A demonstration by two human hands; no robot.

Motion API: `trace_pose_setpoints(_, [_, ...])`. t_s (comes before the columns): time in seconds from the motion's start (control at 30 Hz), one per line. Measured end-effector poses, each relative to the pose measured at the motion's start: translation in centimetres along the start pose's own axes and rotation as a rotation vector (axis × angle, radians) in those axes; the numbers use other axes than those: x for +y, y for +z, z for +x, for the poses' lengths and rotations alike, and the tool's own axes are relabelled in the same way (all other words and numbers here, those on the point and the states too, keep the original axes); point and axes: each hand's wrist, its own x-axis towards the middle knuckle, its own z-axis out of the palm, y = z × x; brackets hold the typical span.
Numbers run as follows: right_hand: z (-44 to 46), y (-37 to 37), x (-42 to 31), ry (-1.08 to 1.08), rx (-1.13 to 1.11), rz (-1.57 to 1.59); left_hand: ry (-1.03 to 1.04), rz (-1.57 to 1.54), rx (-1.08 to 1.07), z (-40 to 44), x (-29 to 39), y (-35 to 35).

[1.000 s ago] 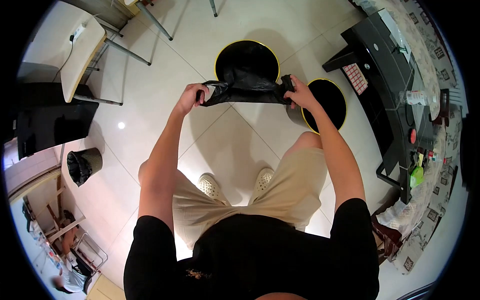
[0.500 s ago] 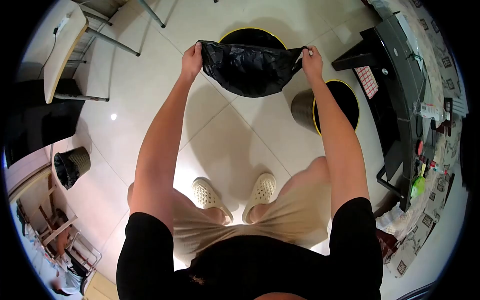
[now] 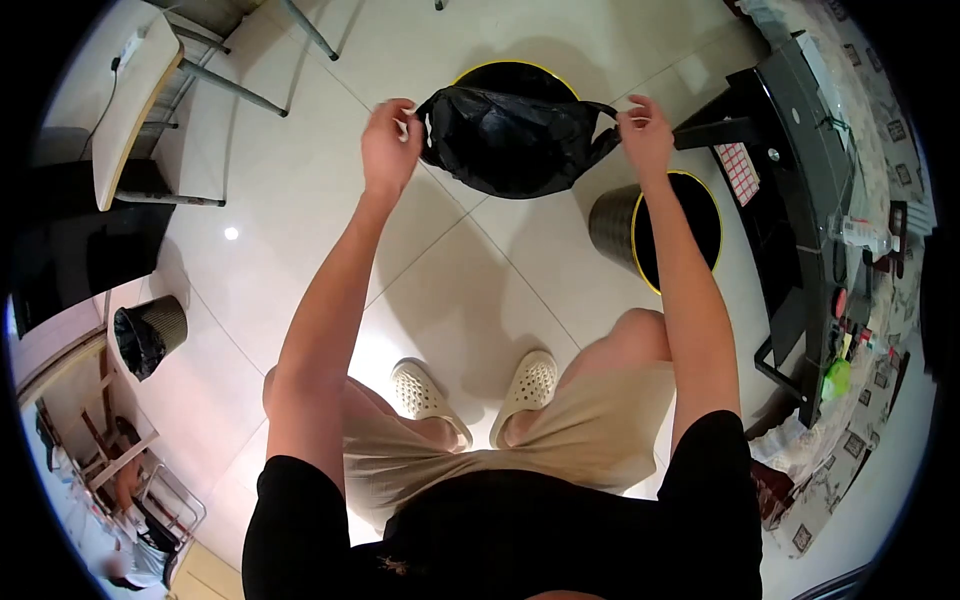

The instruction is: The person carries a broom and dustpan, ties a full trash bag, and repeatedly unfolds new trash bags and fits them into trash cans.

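A black plastic garbage bag (image 3: 510, 150) hangs stretched between my two hands, its mouth spread open toward me. At its left end, the fingers of my left hand (image 3: 392, 145) are curled at the bag's handle loop. My right hand (image 3: 646, 135) pinches the loop at the other end. Behind the bag, a trash can (image 3: 520, 70) with a yellow rim stands on the floor, partly covered by it. A second yellow-rimmed trash can (image 3: 615, 225) is below my right hand, with my right forearm crossing over its opening.
A small bin (image 3: 150, 332) lined with a black bag stands at the left. Further up is a table (image 3: 135, 110) with metal legs. On the right, a black desk (image 3: 800, 200) carries a bottle (image 3: 865, 234) and small items. A person (image 3: 135, 540) shows at the lower left.
The bag's handle loops now stand out at both ends, and its mouth gapes wider. My left hand has turned and dropped slightly; my right hand has shifted a little to the right.
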Motion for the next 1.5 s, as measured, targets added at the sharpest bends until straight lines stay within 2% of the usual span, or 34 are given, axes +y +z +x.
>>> trace_pose_setpoints(0.07, [-1.5,0.2,-1.4,-0.130,-0.128,-0.103,0.054,0.036,-0.189,-0.3,2.4,0.4])
trace_pose_setpoints(0.13, [-2.7,1.3,-2.3,-0.261,-0.254,-0.203,0.072,0.162,-0.179,0.0,3.1,1.7])
trace_pose_setpoints(0.2, [-3.1,2.3,-2.6,-0.288,-0.213,-0.253,0.066,0.258,-0.142,0.4,2.8,2.6])
trace_pose_setpoints(0.27, [-2.9,3.5,-2.3,-0.342,-0.127,-0.303,0.026,0.264,-0.222,0.9,1.3,3.6])
trace_pose_setpoints(0.33, [-2.5,4.2,-1.7,-0.309,-0.122,-0.307,0.017,0.286,-0.334,0.9,0.5,3.3])
trace_pose_setpoints(0.37, [-2.3,4.4,-1.4,-0.295,-0.115,-0.309,0.005,0.274,-0.321,0.8,0.3,3.2])
trace_pose_setpoints(0.47, [-3.1,4.4,-2.5,-0.079,-0.236,-0.259,-0.025,0.265,-0.322,-1.0,-0.2,1.9])
trace_pose_setpoints(0.53, [-4.8,4.5,-3.2,-0.141,-0.335,-0.278,-0.028,0.296,-0.365,-3.1,-0.7,-0.6])
trace_pose_setpoints(0.57, [-5.5,4.6,-3.6,-0.177,-0.382,-0.285,-0.094,0.268,-0.389,-4.1,-0.6,-2.1])
trace_pose_setpoints(0.77, [-14.6,2.6,-9.7,0.015,-0.763,-0.083,-0.333,0.262,-0.502,-14.9,-1.9,-10.7])
trace_pose_setpoints(0.83, [-15.9,2.5,-9.5,0.009,-0.868,-0.100,-0.346,0.228,-0.580,-16.2,-1.7,-12.7])
trace_pose_setpoints(0.93, [-16.3,2.1,-8.6,0.031,-0.967,-0.065,-0.474,0.171,-0.581,-15.6,-0.4,-14.2])
trace_pose_setpoints(0.97, [-16.0,1.7,-8.7,0.081,-0.999,-0.044,-0.476,0.202,-0.598,-14.8,-0.3,-14.7])
trace_pose_setpoints(1.0, [-15.7,1.5,-8.6,0.131,-1.031,-0.022,-0.390,0.187,-0.611,-14.6,-1.1,-14.5])
trace_pose_setpoints(1.07, [-15.0,1.9,-7.0,0.016,-1.064,-0.063,-0.220,0.156,-0.636,-14.6,-3.4,-14.0])
trace_pose_setpoints(1.1, [-14.5,2.1,-7.0,-0.045,-1.074,-0.083,-0.183,0.192,-0.685,-14.1,-3.7,-14.0])
trace_pose_setpoints(1.2, [-13.9,2.3,-7.0,0.091,-1.061,-0.072,-0.443,0.047,-0.706,-12.9,-4.2,-14.3])
trace_pose_setpoints(1.3, [-13.7,4.0,-6.4,-0.024,-0.824,-0.050,-0.360,0.157,-0.530,-12.1,-4.7,-13.3])
trace_pose_setpoints(1.37, [-13.9,5.2,-6.6,0.031,-0.741,-0.092,-0.277,0.217,-0.404,-11.7,-4.9,-12.0])
trace_pose_setpoints(1.5, [-15.1,7.2,-6.0,0.028,-0.608,-0.246,-0.418,0.237,-0.378,-11.3,-5.2,-9.9])
